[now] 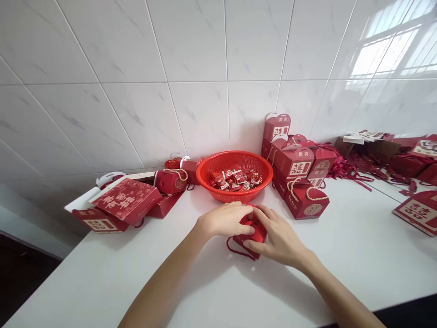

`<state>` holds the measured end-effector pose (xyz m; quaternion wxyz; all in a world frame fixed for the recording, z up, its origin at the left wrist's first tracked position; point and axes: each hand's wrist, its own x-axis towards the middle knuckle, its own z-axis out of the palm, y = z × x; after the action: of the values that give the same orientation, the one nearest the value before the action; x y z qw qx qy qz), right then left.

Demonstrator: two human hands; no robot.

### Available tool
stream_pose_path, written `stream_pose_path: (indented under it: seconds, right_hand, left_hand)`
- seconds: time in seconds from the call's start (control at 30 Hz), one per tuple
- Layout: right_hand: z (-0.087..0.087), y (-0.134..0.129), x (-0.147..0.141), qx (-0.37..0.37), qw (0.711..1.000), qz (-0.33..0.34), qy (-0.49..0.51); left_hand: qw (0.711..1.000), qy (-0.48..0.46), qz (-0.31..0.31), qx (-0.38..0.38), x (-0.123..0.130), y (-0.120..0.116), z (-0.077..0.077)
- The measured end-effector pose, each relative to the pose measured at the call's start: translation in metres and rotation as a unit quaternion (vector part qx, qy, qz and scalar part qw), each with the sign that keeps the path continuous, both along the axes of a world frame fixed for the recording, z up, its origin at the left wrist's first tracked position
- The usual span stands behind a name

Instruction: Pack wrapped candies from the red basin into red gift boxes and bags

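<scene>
A small red candy box (260, 232) sits on the white table between my hands, just in front of the basket. My left hand (226, 222) grips it from the left and top, fingers curled over the upper edge. From the right, my right hand (280, 237) holds it, thumb in front and fingers across the top. The box's red cord handle (235, 250) loops out at the lower left. My fingers hide much of the top, so whether its flaps are closed cannot be made out. Behind it, a red plastic basket (235, 197) holds several wrapped candies (239, 181).
Red gift boxes (128, 200) lie piled at the left. More boxes (294, 166) are stacked right of the basket, beside dark red ribbons (341, 164). Another box (418, 212) stands at far right. A tiled wall (198, 109) borders the white table (112, 278) at the back.
</scene>
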<state>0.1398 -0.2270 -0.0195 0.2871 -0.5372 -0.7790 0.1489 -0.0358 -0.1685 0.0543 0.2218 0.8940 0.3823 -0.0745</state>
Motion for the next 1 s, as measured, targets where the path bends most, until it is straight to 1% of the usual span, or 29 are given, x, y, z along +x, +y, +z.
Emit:
stream_pose_path:
  seconds: [0.07, 0.13, 0.2, 0.23, 0.3, 0.33, 0.37, 0.43, 0.47, 0.53, 0.57, 0.6, 0.63, 0.67, 0.7, 0.73, 0.8, 0.87, 0.93, 1.0]
  right_hand:
    - [0.003, -0.004, -0.005, 0.004, 1.000, -0.022, -0.017]
    - [0.008, -0.010, -0.002, 0.019, 0.999, -0.027, -0.001]
    - [0.019, -0.020, 0.011, 0.053, 0.998, -0.031, 0.033]
    - [0.027, -0.026, 0.021, 0.081, 0.994, -0.045, 0.051]
    - [0.045, -0.038, 0.045, 0.155, 0.980, -0.094, 0.076]
    - [0.055, -0.043, 0.059, 0.204, 0.965, -0.139, 0.085]
    - [0.065, -0.045, 0.074, 0.258, 0.942, -0.200, 0.082]
    - [0.080, -0.042, 0.105, 0.350, 0.868, -0.348, 0.057]
    - [0.085, -0.037, 0.121, 0.352, 0.842, -0.407, 0.039]
    - [0.087, -0.021, 0.150, 0.289, 0.823, -0.489, 0.013]
    - [0.084, -0.012, 0.163, 0.237, 0.829, -0.506, -0.004]
    - [0.079, -0.001, 0.175, 0.191, 0.842, -0.504, -0.017]
    - [0.072, 0.009, 0.185, 0.151, 0.865, -0.479, -0.022]
    - [0.064, 0.020, 0.193, 0.124, 0.881, -0.456, -0.023]
    - [0.055, 0.030, 0.199, 0.100, 0.892, -0.441, -0.026]
    - [0.045, 0.039, 0.203, 0.086, 0.890, -0.447, -0.022]
    - [0.026, 0.056, 0.207, 0.070, 0.908, -0.413, -0.006]
    - [0.009, 0.069, 0.208, 0.068, 0.917, -0.392, 0.023]
    - [-0.005, 0.077, 0.208, 0.080, 0.920, -0.381, 0.051]
    - [-0.015, 0.082, 0.210, 0.096, 0.921, -0.371, 0.069]
  left_hand:
    - [1.000, -0.010, -0.024, -0.006, -0.003, 0.000, 0.003]
    - [0.997, -0.047, -0.053, -0.020, -0.009, -0.001, 0.010]
    - [0.990, -0.124, -0.068, -0.027, -0.018, -0.004, 0.019]
    - [0.983, -0.168, -0.062, -0.024, -0.024, -0.006, 0.025]
    - [0.972, -0.234, -0.034, -0.006, -0.036, -0.009, 0.036]
    - [0.967, -0.254, -0.018, 0.004, -0.042, -0.010, 0.040]
    - [0.964, -0.267, -0.004, 0.014, -0.047, -0.010, 0.044]
    - [0.959, -0.279, 0.019, 0.030, -0.055, -0.009, 0.048]
    - [0.959, -0.280, 0.029, 0.038, -0.057, -0.008, 0.049]
    - [0.960, -0.273, 0.041, 0.049, -0.060, -0.005, 0.049]
    - [0.962, -0.266, 0.044, 0.051, -0.061, -0.004, 0.048]
    - [0.964, -0.259, 0.044, 0.051, -0.061, -0.003, 0.048]
    - [0.965, -0.252, 0.042, 0.050, -0.061, -0.002, 0.047]
    - [0.967, -0.247, 0.039, 0.048, -0.061, -0.001, 0.046]
    - [0.968, -0.243, 0.036, 0.046, -0.060, -0.001, 0.045]
    - [0.969, -0.240, 0.033, 0.044, -0.060, -0.001, 0.045]
    - [0.970, -0.236, 0.029, 0.039, -0.060, 0.000, 0.044]
    - [0.972, -0.233, 0.025, 0.032, -0.061, 0.000, 0.043]
    - [0.972, -0.233, 0.026, 0.026, -0.061, 0.001, 0.042]
    - [0.971, -0.235, 0.028, 0.026, -0.062, 0.002, 0.041]
